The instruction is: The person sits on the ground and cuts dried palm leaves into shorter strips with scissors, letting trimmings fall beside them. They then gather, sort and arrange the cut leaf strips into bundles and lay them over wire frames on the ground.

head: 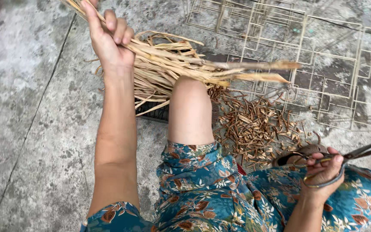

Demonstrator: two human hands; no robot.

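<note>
— What have I got on the feed?

— My left hand (108, 36) is clenched around a bundle of dried straw strips (172, 64), lifted over the concrete floor (26, 129). My right hand (323, 172) has its fingers through the loops of the scissors (348, 161), blades a little parted.

— Anything in the way?

— My bare knee (190, 107) rises right in front of the bundle. Beyond it, a heap of brown cut ends (254, 126), with wire frames (323, 64) lying flat behind.

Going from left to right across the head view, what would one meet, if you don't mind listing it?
Left hand → bundle of dried straw strips → pile of brown trimmings → right hand → scissors.
</note>
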